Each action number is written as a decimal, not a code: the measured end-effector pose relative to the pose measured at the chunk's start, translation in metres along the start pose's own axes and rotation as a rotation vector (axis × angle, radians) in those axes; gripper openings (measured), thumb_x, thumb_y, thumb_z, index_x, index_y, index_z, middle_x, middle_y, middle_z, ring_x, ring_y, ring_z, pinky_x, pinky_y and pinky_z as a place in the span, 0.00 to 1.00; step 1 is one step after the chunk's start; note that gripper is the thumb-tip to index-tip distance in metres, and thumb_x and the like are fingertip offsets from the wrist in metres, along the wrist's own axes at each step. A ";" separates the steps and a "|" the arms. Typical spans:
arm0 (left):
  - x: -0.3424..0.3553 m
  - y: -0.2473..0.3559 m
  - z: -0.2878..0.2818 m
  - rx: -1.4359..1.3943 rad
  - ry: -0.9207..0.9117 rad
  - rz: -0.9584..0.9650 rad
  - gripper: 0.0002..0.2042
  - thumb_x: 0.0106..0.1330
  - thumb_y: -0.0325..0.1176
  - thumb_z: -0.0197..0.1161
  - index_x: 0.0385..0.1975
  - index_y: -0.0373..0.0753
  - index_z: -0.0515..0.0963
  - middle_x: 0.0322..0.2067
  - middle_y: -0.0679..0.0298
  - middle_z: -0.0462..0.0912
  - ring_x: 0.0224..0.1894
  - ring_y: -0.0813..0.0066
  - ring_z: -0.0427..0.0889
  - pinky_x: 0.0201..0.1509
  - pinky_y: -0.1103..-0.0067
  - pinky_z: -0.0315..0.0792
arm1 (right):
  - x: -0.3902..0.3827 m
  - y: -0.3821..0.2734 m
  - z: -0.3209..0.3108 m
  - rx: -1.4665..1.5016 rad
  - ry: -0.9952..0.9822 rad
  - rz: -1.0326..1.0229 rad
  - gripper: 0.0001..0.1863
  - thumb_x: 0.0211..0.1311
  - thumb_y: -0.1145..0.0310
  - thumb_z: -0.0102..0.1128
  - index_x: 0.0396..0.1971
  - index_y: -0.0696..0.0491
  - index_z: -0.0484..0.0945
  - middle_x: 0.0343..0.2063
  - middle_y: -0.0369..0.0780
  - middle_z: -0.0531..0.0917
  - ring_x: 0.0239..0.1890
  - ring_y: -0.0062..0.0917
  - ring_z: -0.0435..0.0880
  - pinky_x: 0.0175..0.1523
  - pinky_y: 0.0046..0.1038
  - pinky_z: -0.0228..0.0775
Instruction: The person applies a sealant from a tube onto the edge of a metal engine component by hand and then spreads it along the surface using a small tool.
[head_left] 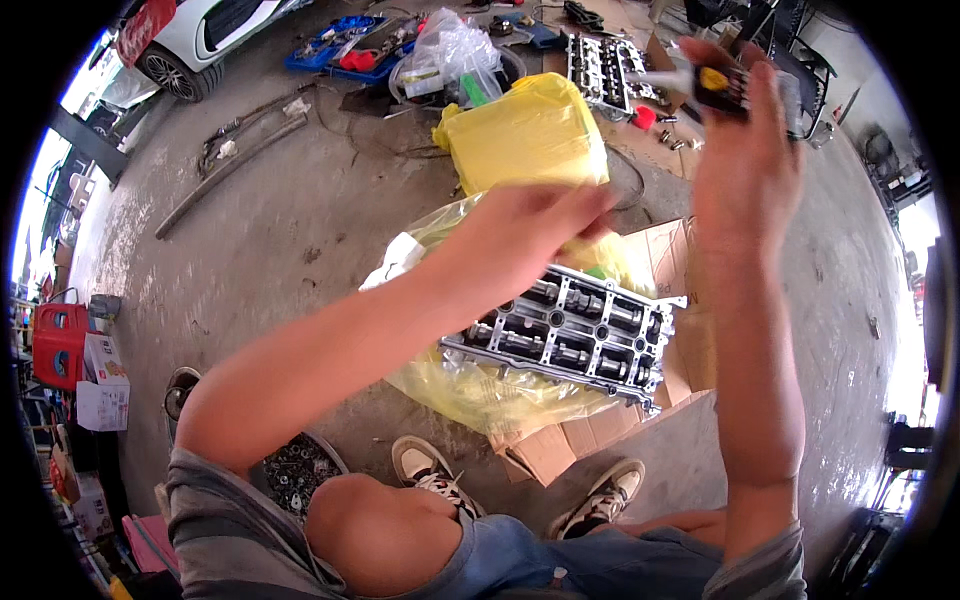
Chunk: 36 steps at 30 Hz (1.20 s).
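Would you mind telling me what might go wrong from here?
The labelled container, held up in the right hand, might slip if the grip loosens.

The metal engine part lies over loose yellow plastic, so it could slide if pushed.

The round pan of small metal pieces sits on the floor near the left shoe; a careless step could scatter them.
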<state>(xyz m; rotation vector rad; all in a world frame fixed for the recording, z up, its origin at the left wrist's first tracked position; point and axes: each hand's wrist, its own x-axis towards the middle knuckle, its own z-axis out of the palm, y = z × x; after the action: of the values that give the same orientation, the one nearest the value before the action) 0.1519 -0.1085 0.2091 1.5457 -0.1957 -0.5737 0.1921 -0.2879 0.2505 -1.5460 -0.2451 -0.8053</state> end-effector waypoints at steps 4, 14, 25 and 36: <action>-0.065 -0.129 -0.067 0.554 0.291 0.172 0.14 0.65 0.38 0.58 0.43 0.33 0.76 0.34 0.60 0.80 0.38 0.70 0.79 0.46 0.78 0.71 | 0.006 0.039 -0.040 0.430 0.155 0.331 0.10 0.64 0.65 0.54 0.33 0.58 0.73 0.29 0.40 0.78 0.25 0.24 0.73 0.35 0.27 0.69; -0.158 -0.296 -0.076 1.047 0.257 0.104 0.08 0.54 0.38 0.66 0.25 0.40 0.80 0.42 0.65 0.74 0.54 0.64 0.68 0.68 0.49 0.42 | -0.105 0.090 -0.005 0.525 -0.024 1.074 0.16 0.65 0.56 0.52 0.31 0.55 0.68 0.23 0.40 0.74 0.24 0.24 0.72 0.28 0.24 0.66; -0.140 -0.323 -0.045 0.812 0.872 0.269 0.09 0.57 0.32 0.61 0.37 0.41 0.76 0.50 0.57 0.69 0.57 0.54 0.65 0.67 0.51 0.43 | -0.175 0.109 0.111 0.670 -0.230 1.409 0.16 0.62 0.58 0.48 0.18 0.49 0.63 0.18 0.36 0.66 0.23 0.24 0.67 0.28 0.28 0.59; -0.223 -0.380 0.026 0.165 0.679 0.083 0.16 0.54 0.20 0.59 0.43 0.34 0.67 0.39 0.51 0.72 0.34 0.63 0.72 0.36 0.72 0.69 | -0.210 0.124 0.139 0.484 -0.378 1.359 0.14 0.61 0.60 0.47 0.20 0.51 0.62 0.16 0.38 0.67 0.17 0.26 0.68 0.25 0.29 0.62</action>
<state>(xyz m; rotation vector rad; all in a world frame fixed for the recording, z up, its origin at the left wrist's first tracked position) -0.1361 0.0007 -0.1070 1.7975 0.2163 0.0539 0.1608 -0.1142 0.0323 -1.0324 0.3247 0.5859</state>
